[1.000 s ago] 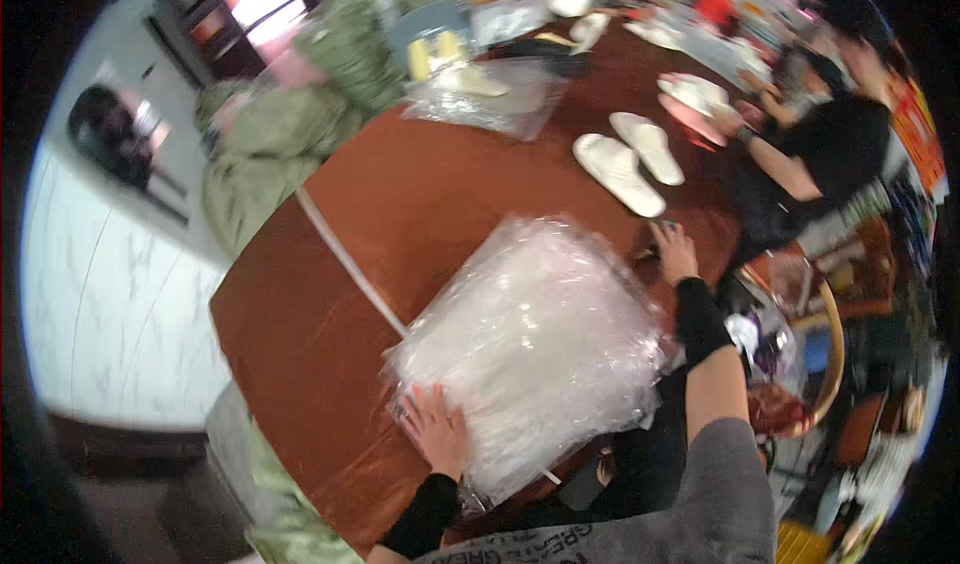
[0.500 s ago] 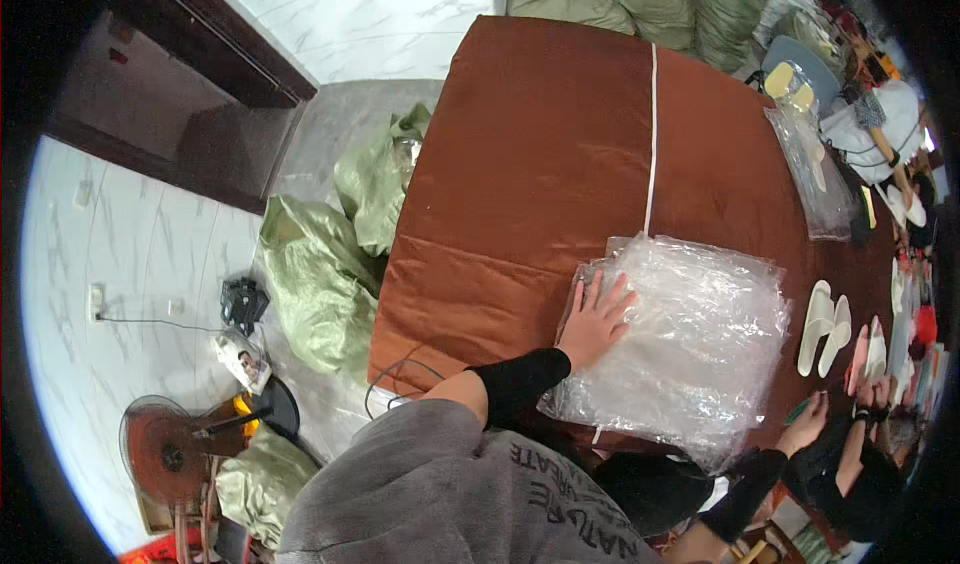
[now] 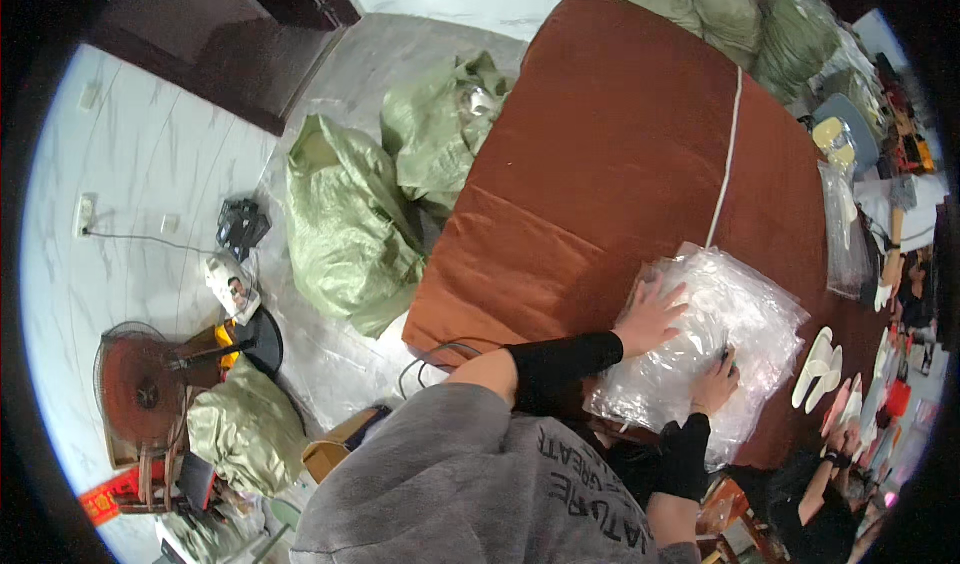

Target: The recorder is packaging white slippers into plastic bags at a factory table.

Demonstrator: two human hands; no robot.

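Note:
A stack of clear plastic bags point(image 3: 745, 304) lies on the brown cloth of the table in front of me. My left hand point(image 3: 650, 321) rests flat on the stack's left part, fingers spread. On the lower middle of the same stack is my right hand point(image 3: 713, 384), its fingers curled. Something small and dark shows at those fingertips, too small to name. Black sleeves cover both my forearms. To the right of the bags, a pair of white slippers point(image 3: 818, 369) lies on the cloth.
The brown-covered table point(image 3: 620, 134) has a white line across it. Green woven sacks point(image 3: 350, 224) stand left of it, and a fan point(image 3: 150, 389) is at the lower left. Another person's hands point(image 3: 843, 441) work at the right among more slippers. A clear bag point(image 3: 845, 234) lies farther back.
My right hand has come left from beside the slippers onto the plastic bags. My left hand stays spread on the stack. The whole view has turned and shifted.

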